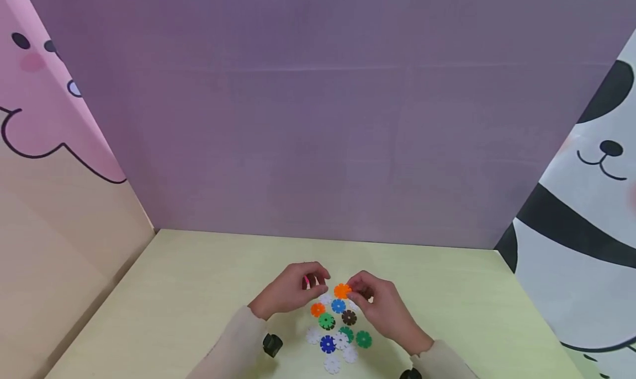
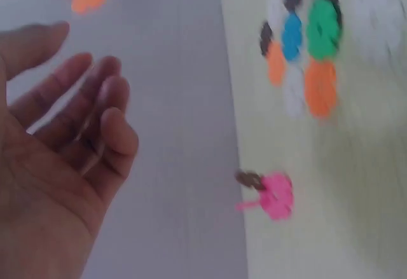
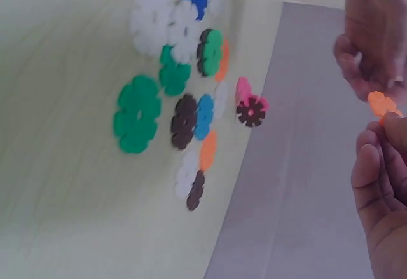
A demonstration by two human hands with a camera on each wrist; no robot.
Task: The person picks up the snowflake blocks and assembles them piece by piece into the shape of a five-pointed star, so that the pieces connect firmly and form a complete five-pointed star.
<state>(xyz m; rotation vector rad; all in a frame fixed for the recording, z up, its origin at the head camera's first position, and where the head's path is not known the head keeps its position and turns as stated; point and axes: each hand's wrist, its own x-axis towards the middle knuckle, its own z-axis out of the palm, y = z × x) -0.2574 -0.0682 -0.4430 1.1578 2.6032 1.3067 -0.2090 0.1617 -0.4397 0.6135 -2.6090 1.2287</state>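
My right hand pinches an orange flower-shaped interlocking disc between thumb and fingertips, raised above the table. To its left, my left hand hovers with loosely bent fingers; the left wrist view shows no piece in its palm. A pink disc stands on the table with a brown disc against it, apparently joined. Most of this pair is hidden behind the left hand in the head view. Near both hands lie a light blue disc, another orange disc and a dark brown disc.
More discs are scattered toward the near side: a bright green one, a dark green one, a dark blue one and several white ones. The pale table meets a purple back wall.
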